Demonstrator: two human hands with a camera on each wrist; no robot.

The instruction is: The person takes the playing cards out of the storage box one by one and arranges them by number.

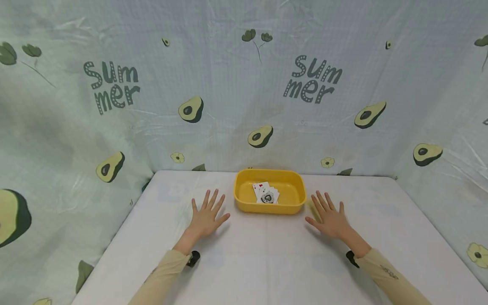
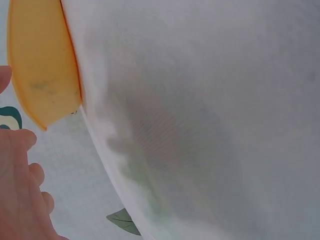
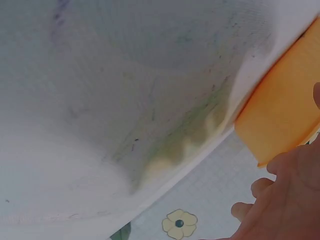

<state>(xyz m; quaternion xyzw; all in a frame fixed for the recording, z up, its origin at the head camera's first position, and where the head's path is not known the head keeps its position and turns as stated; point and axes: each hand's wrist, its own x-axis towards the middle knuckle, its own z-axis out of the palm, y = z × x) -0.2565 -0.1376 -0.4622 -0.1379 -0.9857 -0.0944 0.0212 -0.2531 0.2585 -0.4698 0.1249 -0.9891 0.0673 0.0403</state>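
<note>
My left hand (image 1: 205, 216) lies flat on the white counter (image 1: 267, 262) with the fingers spread, its grip open and holding nothing. My right hand (image 1: 331, 218) lies the same way on the right side, also open and empty. Between them, a little farther, stands the yellow tray (image 1: 244, 199), near both hands but not touching them. Inside it lie some playing cards (image 1: 265, 193), fanned out, face up. Behind the counter hangs the avocado-print cloth (image 1: 244, 84).

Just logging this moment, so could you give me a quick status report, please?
Left hand and right hand flat on table, fingers spread. Playing cards in yellow tray between them. Nothing in the way.
</note>
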